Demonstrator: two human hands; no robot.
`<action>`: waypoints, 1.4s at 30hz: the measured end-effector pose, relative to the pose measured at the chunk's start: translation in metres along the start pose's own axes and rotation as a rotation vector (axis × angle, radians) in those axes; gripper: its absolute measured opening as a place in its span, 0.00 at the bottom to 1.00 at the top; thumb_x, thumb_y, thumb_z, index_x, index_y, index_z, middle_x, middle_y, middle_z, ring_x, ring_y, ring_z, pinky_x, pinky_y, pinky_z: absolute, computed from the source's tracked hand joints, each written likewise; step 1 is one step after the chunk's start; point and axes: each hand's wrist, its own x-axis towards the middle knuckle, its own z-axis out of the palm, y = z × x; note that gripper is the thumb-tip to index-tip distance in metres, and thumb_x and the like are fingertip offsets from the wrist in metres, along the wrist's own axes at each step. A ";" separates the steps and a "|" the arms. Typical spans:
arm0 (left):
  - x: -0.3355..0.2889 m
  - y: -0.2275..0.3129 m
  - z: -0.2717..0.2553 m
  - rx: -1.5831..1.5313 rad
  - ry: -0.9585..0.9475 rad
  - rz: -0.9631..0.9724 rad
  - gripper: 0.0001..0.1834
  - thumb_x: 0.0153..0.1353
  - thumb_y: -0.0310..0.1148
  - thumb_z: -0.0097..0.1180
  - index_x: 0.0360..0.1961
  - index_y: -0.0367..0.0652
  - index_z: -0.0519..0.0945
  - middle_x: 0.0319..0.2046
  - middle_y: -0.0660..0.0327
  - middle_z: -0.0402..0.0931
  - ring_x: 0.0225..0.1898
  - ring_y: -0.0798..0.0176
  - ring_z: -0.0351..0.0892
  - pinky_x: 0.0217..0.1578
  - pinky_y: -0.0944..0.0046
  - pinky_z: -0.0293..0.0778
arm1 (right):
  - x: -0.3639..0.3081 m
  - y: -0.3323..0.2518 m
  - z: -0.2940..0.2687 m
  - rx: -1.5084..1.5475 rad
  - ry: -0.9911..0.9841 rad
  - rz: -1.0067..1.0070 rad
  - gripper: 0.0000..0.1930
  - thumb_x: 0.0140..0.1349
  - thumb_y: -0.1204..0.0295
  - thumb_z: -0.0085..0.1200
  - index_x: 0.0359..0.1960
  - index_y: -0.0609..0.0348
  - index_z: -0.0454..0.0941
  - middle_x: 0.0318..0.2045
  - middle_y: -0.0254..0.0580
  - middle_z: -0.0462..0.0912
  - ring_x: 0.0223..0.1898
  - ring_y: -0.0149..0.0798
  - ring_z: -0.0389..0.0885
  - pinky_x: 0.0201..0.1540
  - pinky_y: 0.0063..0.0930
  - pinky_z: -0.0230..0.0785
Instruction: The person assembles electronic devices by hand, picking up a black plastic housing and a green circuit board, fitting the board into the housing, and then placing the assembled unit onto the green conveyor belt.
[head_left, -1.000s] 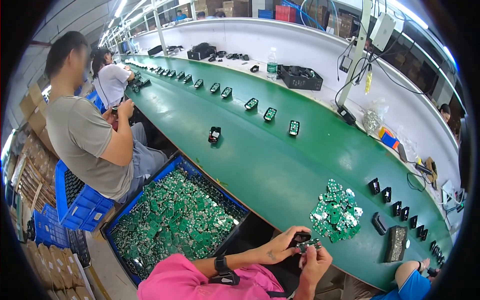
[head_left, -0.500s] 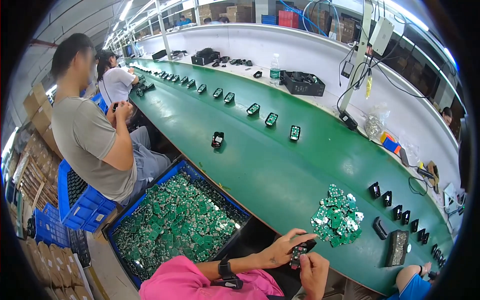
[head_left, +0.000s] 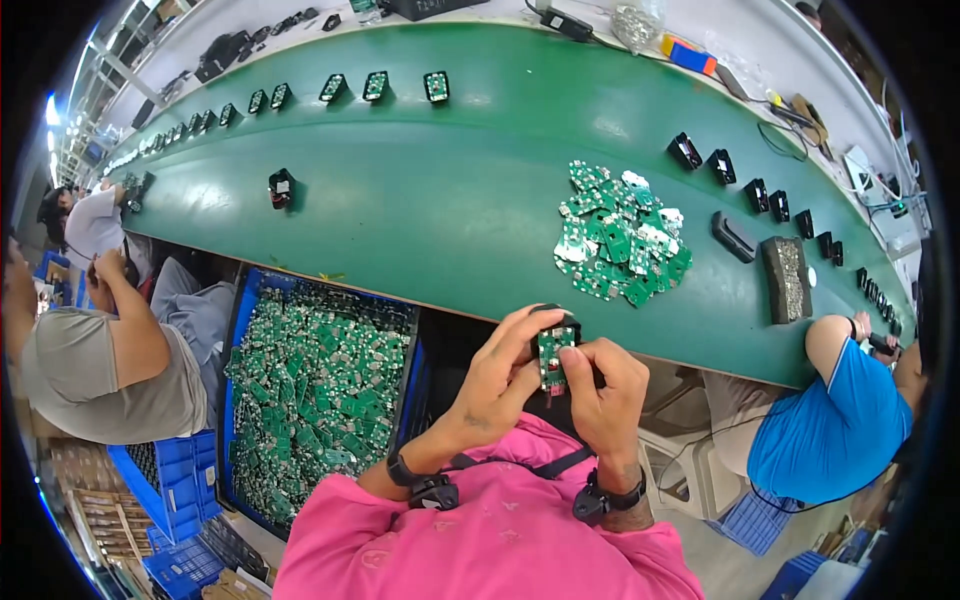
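Just in front of the table's near edge, my left hand [head_left: 500, 372] is closed around a small black plastic housing [head_left: 571, 325]. A green circuit board [head_left: 550, 347] lies at the open face of this housing; whether it is fully seated I cannot tell. My right hand [head_left: 612, 392] grips the board's right side, the thumb pressed on its face and the other fingers mostly hidden. A bit of red shows at the board's lower end. Beyond my hands, a loose pile of green circuit boards [head_left: 622, 240] rests on the green table [head_left: 420, 230].
Left of me stands a blue crate [head_left: 412, 375] heaped with circuit boards. Housings with boards [head_left: 376, 87] line the table's far side. Black housings [head_left: 722, 167], a black case [head_left: 734, 237] and a speckled block [head_left: 787, 280] lie right. People sit at left and right [head_left: 830, 420].
My view has swung down and to the right, bringing both forearms into sight. The housing and board stay in my hands, now held more upright, with my right thumb on the board.
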 end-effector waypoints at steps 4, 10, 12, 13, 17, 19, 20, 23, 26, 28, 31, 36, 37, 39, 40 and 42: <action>-0.004 0.007 0.000 -0.117 -0.011 -0.046 0.29 0.60 0.17 0.44 0.65 0.36 0.65 0.62 0.53 0.63 0.49 0.66 0.75 0.49 0.67 0.73 | -0.006 0.000 0.003 -0.011 0.033 0.004 0.09 0.62 0.75 0.60 0.25 0.66 0.76 0.18 0.42 0.75 0.18 0.35 0.71 0.23 0.29 0.62; -0.008 0.004 0.002 -0.011 0.066 -0.172 0.23 0.67 0.24 0.46 0.63 0.37 0.67 0.49 0.55 0.73 0.39 0.69 0.77 0.37 0.69 0.76 | -0.013 0.004 0.005 -0.198 0.040 -0.014 0.10 0.61 0.75 0.62 0.24 0.65 0.76 0.18 0.42 0.75 0.18 0.35 0.72 0.22 0.27 0.62; -0.006 0.004 0.003 -0.039 0.061 -0.204 0.21 0.68 0.25 0.45 0.62 0.37 0.67 0.46 0.56 0.75 0.36 0.69 0.77 0.33 0.70 0.77 | -0.012 0.003 0.005 -0.142 0.016 0.085 0.08 0.64 0.72 0.59 0.31 0.65 0.78 0.21 0.45 0.78 0.19 0.39 0.75 0.24 0.28 0.65; -0.005 0.000 0.005 -0.061 0.078 -0.161 0.21 0.68 0.25 0.45 0.62 0.37 0.67 0.44 0.56 0.75 0.34 0.70 0.77 0.30 0.70 0.78 | -0.011 0.006 0.007 -0.142 0.015 0.085 0.08 0.64 0.72 0.59 0.31 0.65 0.78 0.21 0.45 0.78 0.19 0.39 0.75 0.24 0.28 0.65; 0.000 -0.007 0.006 -0.147 0.061 -0.208 0.21 0.70 0.26 0.44 0.64 0.38 0.64 0.49 0.56 0.72 0.39 0.71 0.77 0.31 0.73 0.80 | -0.008 0.009 0.017 -0.121 -0.038 0.053 0.14 0.69 0.67 0.52 0.50 0.65 0.77 0.26 0.53 0.81 0.25 0.48 0.83 0.28 0.36 0.72; 0.003 -0.005 0.005 -0.125 0.064 -0.204 0.21 0.70 0.26 0.43 0.63 0.37 0.64 0.47 0.56 0.73 0.38 0.71 0.77 0.30 0.73 0.80 | -0.007 0.008 0.018 -0.117 -0.086 0.112 0.18 0.71 0.66 0.49 0.56 0.66 0.75 0.27 0.55 0.81 0.25 0.48 0.83 0.29 0.37 0.73; 0.004 -0.004 0.005 -0.103 0.068 -0.204 0.21 0.70 0.25 0.43 0.63 0.37 0.65 0.45 0.56 0.74 0.37 0.72 0.77 0.30 0.74 0.80 | -0.008 0.010 0.020 -0.067 -0.093 0.140 0.19 0.70 0.67 0.49 0.58 0.67 0.73 0.27 0.55 0.81 0.25 0.46 0.83 0.29 0.36 0.73; 0.008 0.001 0.005 -0.018 0.085 -0.190 0.20 0.69 0.25 0.44 0.62 0.36 0.67 0.38 0.58 0.76 0.34 0.73 0.77 0.31 0.73 0.79 | -0.003 0.010 0.021 0.031 -0.089 0.198 0.21 0.69 0.71 0.50 0.61 0.67 0.72 0.27 0.53 0.81 0.25 0.42 0.83 0.30 0.33 0.73; 0.018 -0.002 0.006 0.127 0.086 -0.108 0.20 0.68 0.24 0.44 0.61 0.37 0.70 0.36 0.60 0.77 0.33 0.73 0.77 0.35 0.71 0.78 | -0.002 0.030 0.031 0.093 0.059 0.100 0.19 0.67 0.72 0.52 0.58 0.66 0.75 0.25 0.50 0.82 0.23 0.41 0.82 0.28 0.33 0.73; 0.030 -0.011 0.004 0.175 0.091 -0.111 0.20 0.68 0.24 0.43 0.60 0.37 0.71 0.38 0.59 0.78 0.34 0.72 0.77 0.37 0.71 0.77 | 0.012 0.033 0.028 0.045 0.027 0.135 0.19 0.68 0.72 0.52 0.59 0.66 0.75 0.25 0.50 0.82 0.23 0.42 0.81 0.28 0.34 0.72; 0.079 -0.021 -0.009 0.022 -0.038 -0.172 0.19 0.68 0.25 0.42 0.60 0.37 0.68 0.38 0.57 0.77 0.32 0.69 0.80 0.28 0.67 0.81 | 0.035 0.040 0.020 -0.024 -0.016 0.215 0.20 0.68 0.71 0.51 0.59 0.68 0.73 0.27 0.52 0.81 0.23 0.46 0.80 0.28 0.37 0.71; 0.244 -0.058 -0.085 0.310 0.108 -0.022 0.19 0.70 0.27 0.39 0.61 0.43 0.65 0.40 0.49 0.76 0.21 0.61 0.83 0.21 0.66 0.81 | 0.039 0.057 -0.015 -0.017 0.140 0.154 0.17 0.67 0.71 0.54 0.55 0.68 0.77 0.24 0.39 0.79 0.23 0.25 0.73 0.27 0.24 0.67; 0.281 -0.065 -0.104 0.285 0.161 -0.080 0.19 0.71 0.27 0.38 0.62 0.44 0.65 0.39 0.49 0.77 0.20 0.59 0.83 0.20 0.64 0.81 | 0.035 0.065 -0.023 -0.022 0.151 0.225 0.16 0.66 0.72 0.56 0.52 0.68 0.79 0.24 0.38 0.80 0.24 0.24 0.73 0.27 0.23 0.66; 0.336 -0.094 -0.146 0.236 0.241 -0.020 0.20 0.71 0.27 0.40 0.62 0.42 0.64 0.34 0.50 0.78 0.19 0.56 0.84 0.17 0.63 0.80 | 0.031 0.074 -0.034 -0.066 0.180 0.209 0.13 0.64 0.73 0.57 0.47 0.68 0.80 0.24 0.37 0.80 0.23 0.23 0.72 0.27 0.22 0.66; 0.351 -0.107 -0.166 0.322 0.259 -0.049 0.20 0.70 0.27 0.40 0.63 0.41 0.64 0.34 0.47 0.79 0.20 0.56 0.84 0.19 0.62 0.81 | 0.033 0.079 -0.040 -0.102 0.202 0.207 0.11 0.63 0.74 0.59 0.43 0.69 0.82 0.24 0.36 0.81 0.23 0.23 0.72 0.27 0.21 0.66; 0.368 -0.128 -0.203 0.494 0.347 -0.103 0.24 0.71 0.28 0.42 0.67 0.39 0.62 0.38 0.45 0.81 0.20 0.56 0.85 0.20 0.62 0.82 | 0.057 0.085 -0.056 -0.179 0.188 0.169 0.10 0.63 0.73 0.59 0.40 0.68 0.83 0.23 0.37 0.81 0.23 0.23 0.72 0.27 0.22 0.66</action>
